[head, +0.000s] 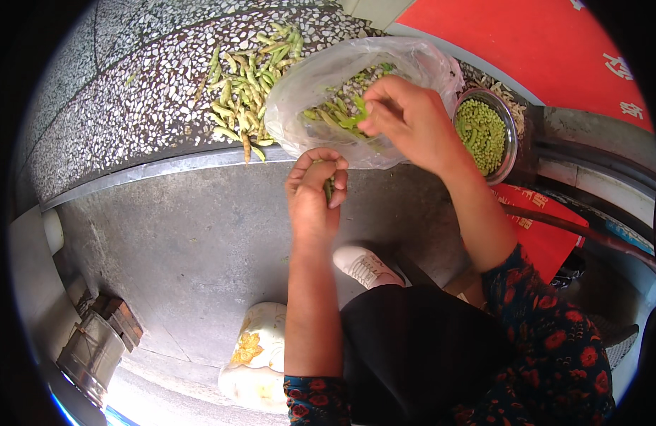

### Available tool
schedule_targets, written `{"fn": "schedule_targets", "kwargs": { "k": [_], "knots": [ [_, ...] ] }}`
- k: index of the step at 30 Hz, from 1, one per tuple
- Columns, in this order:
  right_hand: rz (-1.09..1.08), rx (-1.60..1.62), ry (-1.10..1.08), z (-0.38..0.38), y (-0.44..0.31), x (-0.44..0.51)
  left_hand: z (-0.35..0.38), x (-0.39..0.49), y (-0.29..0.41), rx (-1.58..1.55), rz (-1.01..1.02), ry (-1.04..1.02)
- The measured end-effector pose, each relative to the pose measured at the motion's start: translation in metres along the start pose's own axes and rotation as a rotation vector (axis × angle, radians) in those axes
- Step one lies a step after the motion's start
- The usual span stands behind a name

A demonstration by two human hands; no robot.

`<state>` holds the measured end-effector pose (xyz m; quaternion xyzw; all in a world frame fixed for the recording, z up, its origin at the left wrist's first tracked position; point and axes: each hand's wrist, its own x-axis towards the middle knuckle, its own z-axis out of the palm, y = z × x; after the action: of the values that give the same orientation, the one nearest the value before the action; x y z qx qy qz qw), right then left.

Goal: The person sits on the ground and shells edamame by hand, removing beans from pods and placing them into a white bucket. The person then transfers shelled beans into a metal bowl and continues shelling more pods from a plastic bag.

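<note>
My left hand [314,186] is curled around green bean pods [329,187], which are mostly hidden by the fingers. Over a translucent plastic bag [290,106], my right hand [399,114] pinches a bright green pod piece [360,111] between thumb and fingertips. Inside the bag lie loose green pods [333,114] and small bits. A heap of yellow-green pods [248,90], some browned, rests on the speckled ledge left of the bag. To the right stands a round clear-rimmed bowl [511,160] holding shelled green beans [485,128] and a few pods.
The terrazzo ledge [131,106] ends in a metal edging strip [147,173] above a grey concrete floor [189,239]. Dry shells [506,101] lie behind the bowl. A red panel [519,48] bears writing. A metal bucket [91,351] and a flowered white container [258,346] stand lower left.
</note>
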<state>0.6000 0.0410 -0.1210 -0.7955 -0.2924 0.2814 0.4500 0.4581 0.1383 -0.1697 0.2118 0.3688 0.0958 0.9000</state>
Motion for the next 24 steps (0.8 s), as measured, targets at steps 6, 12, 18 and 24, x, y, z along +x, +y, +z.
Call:
{"fn": "schedule_targets", "kwargs": {
  "k": [6,12,18,24],
  "knots": [
    [-0.046,-0.029,-0.089,-0.023,0.025,0.027,-0.009,-0.001,-0.002,-0.173,-0.015,-0.050],
    [-0.059,-0.503,0.048,-0.026,0.073,0.035,-0.005,-0.004,-0.002,-0.222,-0.039,-0.155],
    [-0.070,-0.702,0.114,-0.007,0.112,0.039,-0.002,-0.005,-0.002,-0.095,-0.028,-0.192],
    [-0.058,-0.447,0.120,-0.005,0.084,0.025,0.006,-0.004,-0.006,-0.013,0.020,-0.131]
  ]
}}
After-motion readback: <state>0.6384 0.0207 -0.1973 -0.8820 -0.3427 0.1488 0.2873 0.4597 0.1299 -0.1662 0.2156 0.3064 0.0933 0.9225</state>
